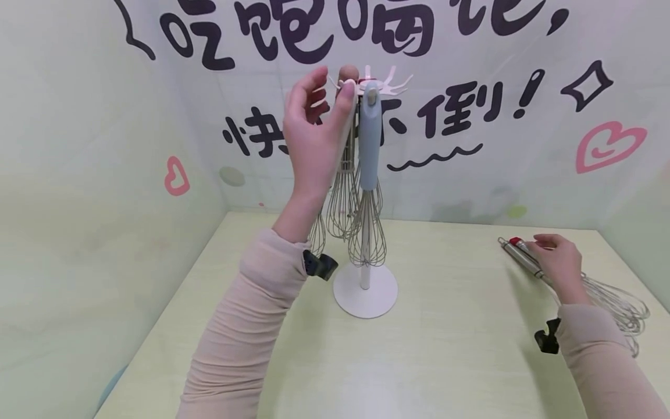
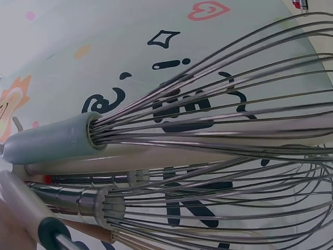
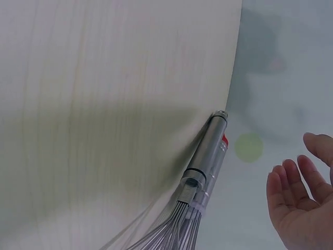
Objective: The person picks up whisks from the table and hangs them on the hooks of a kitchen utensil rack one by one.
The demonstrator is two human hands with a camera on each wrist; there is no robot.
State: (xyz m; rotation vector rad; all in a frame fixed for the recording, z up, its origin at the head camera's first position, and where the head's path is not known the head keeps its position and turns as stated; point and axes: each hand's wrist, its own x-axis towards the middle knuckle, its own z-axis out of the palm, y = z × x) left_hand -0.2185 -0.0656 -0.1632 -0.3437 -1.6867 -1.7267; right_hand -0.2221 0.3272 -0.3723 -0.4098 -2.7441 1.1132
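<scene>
My left hand (image 1: 314,128) is raised beside the top of a white stand, its thumb tip near the hooks (image 1: 387,88) and its fingers loosely bent apart from the thumb. Close by the hand in the left wrist view is a white handle (image 2: 26,208) with a dark green collar. A whisk with a blue-grey handle (image 1: 370,139) hangs at the front of the stand, and a metal-handled whisk (image 2: 78,200) hangs beside it. My right hand (image 1: 560,265) is over metal whisks (image 3: 205,151) lying on the table; the right wrist view shows its fingers relaxed and apart from them.
The stand's round white base (image 1: 365,299) rests on the pale table (image 1: 445,349). Behind stands a white backdrop (image 1: 471,192) with dark lettering and pink hearts. A wooden handle (image 1: 348,73) rises among the hooks. The whisk wires (image 1: 620,305) lie under the right forearm.
</scene>
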